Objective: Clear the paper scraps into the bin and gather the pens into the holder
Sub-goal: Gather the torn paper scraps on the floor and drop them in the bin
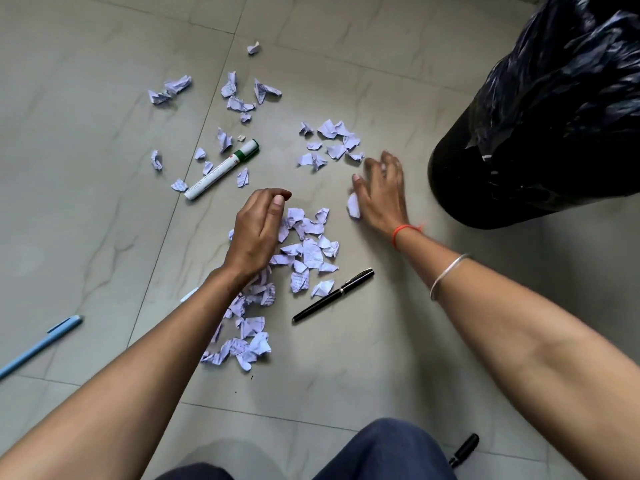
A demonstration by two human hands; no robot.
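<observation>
On the tiled floor (104, 168), the left hand (258, 233) hovers loosely curled and empty over paper scraps (308, 251). The right hand (381, 192), fingers spread, presses one scrap (354, 205) beside the bin (519, 168).

My bare left hand (258, 230) hovers loosely curled, fingertips meeting my thumb; my bare right hand (379, 188) reaches forward, fingers spread, palm down.

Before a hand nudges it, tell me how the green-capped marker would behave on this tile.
The green-capped marker looks round-barrelled and lies on smooth floor tile, so a sideways push would probably roll it. It looks rigid and light, likely easy to pinch. Nearby paper scraps would hardly stop it.
</observation>
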